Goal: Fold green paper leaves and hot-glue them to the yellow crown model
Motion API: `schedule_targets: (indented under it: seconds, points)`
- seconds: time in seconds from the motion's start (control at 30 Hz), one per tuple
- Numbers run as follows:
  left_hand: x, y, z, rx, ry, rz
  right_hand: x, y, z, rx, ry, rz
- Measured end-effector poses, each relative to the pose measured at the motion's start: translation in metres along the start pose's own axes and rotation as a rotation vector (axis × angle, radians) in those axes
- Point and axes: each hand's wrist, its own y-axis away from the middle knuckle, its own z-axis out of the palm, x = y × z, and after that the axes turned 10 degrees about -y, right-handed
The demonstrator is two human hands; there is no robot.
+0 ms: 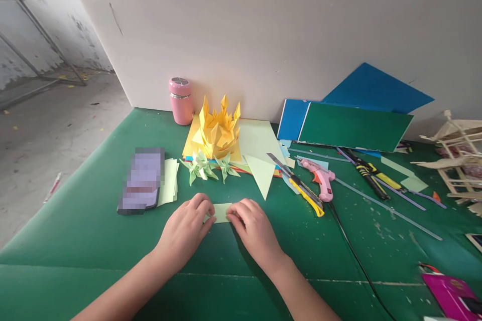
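A small pale green piece of paper lies flat on the green table cover in front of me. My left hand has its curled fingers pressed on the paper's left end. On the right end rests my right hand, fingertips pinched on the paper. The middle of the paper shows between the two hands. Just behind them stand small green folded paper flowers and a large yellow folded paper crown shape.
A phone lies at left on a stack of pale green sheets. A pink flask stands by the white wall. To the right lie a yellow utility knife, a pink glue gun with black cord, coloured boards and a wooden model.
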Motion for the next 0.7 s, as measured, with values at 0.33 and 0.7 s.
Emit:
schedule_targets:
  seconds: [0.33,0.7]
  points:
    - [-0.001,0.0,-0.004,-0.016,0.043,-0.002,0.003,0.001,-0.004,-0.038,-0.098,0.034]
    - [-0.005,0.002,-0.008,-0.021,0.154,0.018,0.001,0.0,-0.014,-0.107,-0.193,0.067]
